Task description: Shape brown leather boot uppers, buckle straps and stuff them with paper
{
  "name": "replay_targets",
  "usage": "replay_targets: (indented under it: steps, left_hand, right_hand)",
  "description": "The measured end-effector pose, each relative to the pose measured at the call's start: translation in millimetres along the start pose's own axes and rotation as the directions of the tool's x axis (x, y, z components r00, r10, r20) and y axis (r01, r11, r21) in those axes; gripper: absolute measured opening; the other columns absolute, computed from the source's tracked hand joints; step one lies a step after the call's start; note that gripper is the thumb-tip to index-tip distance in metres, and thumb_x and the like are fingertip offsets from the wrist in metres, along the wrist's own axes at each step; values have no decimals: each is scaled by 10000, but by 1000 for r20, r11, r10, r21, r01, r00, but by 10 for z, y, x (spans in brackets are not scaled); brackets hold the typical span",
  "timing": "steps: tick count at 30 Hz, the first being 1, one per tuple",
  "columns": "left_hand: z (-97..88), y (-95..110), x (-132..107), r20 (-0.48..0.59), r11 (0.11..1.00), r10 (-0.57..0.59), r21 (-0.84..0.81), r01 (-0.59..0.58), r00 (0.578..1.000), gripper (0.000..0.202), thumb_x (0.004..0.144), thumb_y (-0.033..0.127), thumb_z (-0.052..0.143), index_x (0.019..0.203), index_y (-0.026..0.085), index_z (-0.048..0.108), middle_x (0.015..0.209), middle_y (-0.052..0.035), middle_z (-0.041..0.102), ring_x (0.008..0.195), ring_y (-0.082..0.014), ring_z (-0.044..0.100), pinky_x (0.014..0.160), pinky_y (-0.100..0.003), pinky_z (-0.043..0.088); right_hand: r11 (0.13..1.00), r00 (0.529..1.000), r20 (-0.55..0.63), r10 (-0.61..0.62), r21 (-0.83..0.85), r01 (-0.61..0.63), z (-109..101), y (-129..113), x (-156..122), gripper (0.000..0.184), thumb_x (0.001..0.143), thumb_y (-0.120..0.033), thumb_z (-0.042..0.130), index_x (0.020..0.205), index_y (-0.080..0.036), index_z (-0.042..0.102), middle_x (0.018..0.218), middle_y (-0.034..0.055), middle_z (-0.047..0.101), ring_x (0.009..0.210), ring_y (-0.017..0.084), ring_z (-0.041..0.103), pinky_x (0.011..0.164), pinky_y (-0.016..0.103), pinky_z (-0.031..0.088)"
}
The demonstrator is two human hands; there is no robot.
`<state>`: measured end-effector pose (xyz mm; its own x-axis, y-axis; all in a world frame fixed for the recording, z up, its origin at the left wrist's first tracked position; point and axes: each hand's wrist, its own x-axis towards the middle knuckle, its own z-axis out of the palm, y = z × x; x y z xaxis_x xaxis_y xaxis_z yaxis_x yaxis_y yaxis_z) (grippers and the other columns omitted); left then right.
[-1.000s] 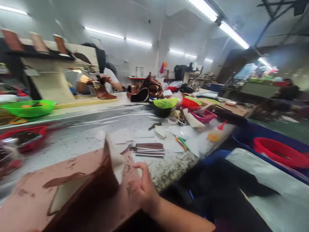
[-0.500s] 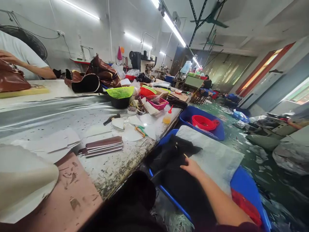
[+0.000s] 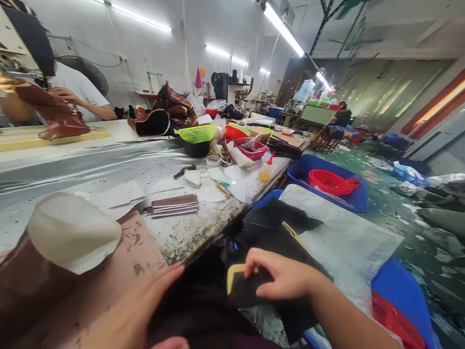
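Note:
My right hand (image 3: 281,276) is closed on a black, sheet-like piece (image 3: 241,289) with a pale yellow edge, thumb and fingers gripping near its end. Further off, a black stitched piece (image 3: 263,220) and a yellow strip (image 3: 293,231) lie over the blue bin's contents. At the lower left, my left hand (image 3: 134,303) has its fingers stretched out, beside the bench edge and over a pinkish-brown board (image 3: 136,242). Whether it touches the board I cannot tell. To its left stands a brown rolled piece (image 3: 39,276) with a pale inside.
Stacked brown strips (image 3: 174,205), a hammer (image 3: 184,170), orange-and-green snips (image 3: 223,190) and a glue bottle (image 3: 266,169) lie on the bench. A white sheet (image 3: 341,228) covers part of the right-hand bin. Across the bench, a person (image 3: 80,87) handles a brown boot (image 3: 61,111) at a sewing machine.
My right hand has drawn back toward me and now grips the black piece with the yellow edge. My left hand has come into view. The head view has turned left.

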<state>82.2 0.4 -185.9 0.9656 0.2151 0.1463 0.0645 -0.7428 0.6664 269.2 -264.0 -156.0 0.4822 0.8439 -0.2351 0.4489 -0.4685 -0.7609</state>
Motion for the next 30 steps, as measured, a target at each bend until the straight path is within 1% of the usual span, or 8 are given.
replay_targets:
  steps: [3, 7, 12, 18, 24, 26, 28, 30]
  left_hand:
    - [87, 308, 199, 178, 997, -53, -53, 63, 983, 987, 407, 488, 820, 1292, 213, 481, 1352, -118, 467, 1197, -346, 460, 1027, -436, 346]
    - [6, 539, 262, 236, 929, -127, -313, 199, 963, 310, 684, 361, 621, 931, 187, 686, 946, -56, 707, 879, -233, 641, 796, -307, 504]
    - [-464, 450, -5, -169, 928, -239, -329, 174, 956, 205, 711, 364, 598, 681, 205, 724, 615, -14, 696, 592, -186, 622, 594, -264, 500]
    - [-1117, 91, -244, -548, 844, -482, -500, 194, 684, 312, 687, 471, 645, 788, 182, 710, 738, -30, 721, 684, -211, 656, 612, -272, 529]
    - [-1186, 287, 40, -738, 947, -118, 118, 299, 665, 386, 733, 397, 615, 1054, 183, 632, 1091, -93, 652, 1102, -308, 533, 996, -467, 351]
    - [-1049, 530, 157, -681, 961, -12, 195, 197, 732, 544, 700, 438, 655, 1166, 172, 565, 1254, -120, 550, 1205, -316, 436, 1043, -478, 281]
    - [-906, 775, 249, -390, 994, -86, 30, 105, 917, 757, 570, 514, 742, 1218, 188, 526, 1239, -114, 559, 1122, -321, 503, 982, -467, 367]
    - [-824, 947, 318, -130, 975, -114, -205, 86, 985, 651, 614, 475, 719, 1175, 186, 559, 1163, -96, 608, 1040, -301, 555, 922, -436, 419]
  right_hand:
    - [956, 953, 73, -293, 29, 292, 209, -390, 155, 355, 677, -75, 588, 994, -231, 621, 917, 5, 610, 826, 152, 569, 745, 243, 447]
    - [906, 907, -12, -422, -51, 421, 337, -698, 393, 434, 721, -127, 606, 1135, -252, 567, 856, -3, 658, 753, 153, 607, 701, 243, 452]
    - [833, 875, 65, -480, -279, 478, 185, -923, 654, 129, 763, -266, 626, 646, -212, 635, 609, -16, 631, 580, 143, 564, 551, 232, 378]
    - [862, 881, 8, -472, -205, 464, -9, -881, 810, 98, 774, -259, 554, 682, -227, 548, 623, -18, 582, 568, 146, 509, 519, 236, 373]
    - [876, 885, -88, -457, 128, 465, 37, -1003, 748, 255, 830, -475, 470, 752, -234, 499, 611, -17, 507, 556, 146, 482, 516, 246, 431]
    - [847, 877, -127, -464, 226, 481, 58, -1160, 704, 297, 817, -534, 474, 772, -242, 501, 589, -23, 509, 517, 138, 477, 470, 236, 422]
    - [805, 829, -194, -525, 202, 557, 52, -1321, 687, 300, 817, -542, 478, 761, -250, 516, 565, -19, 535, 485, 138, 487, 442, 235, 414]
    - [739, 722, -268, -638, 50, 672, -18, -1436, 704, 268, 823, -513, 493, 764, -261, 565, 558, -5, 572, 473, 145, 511, 435, 243, 413]
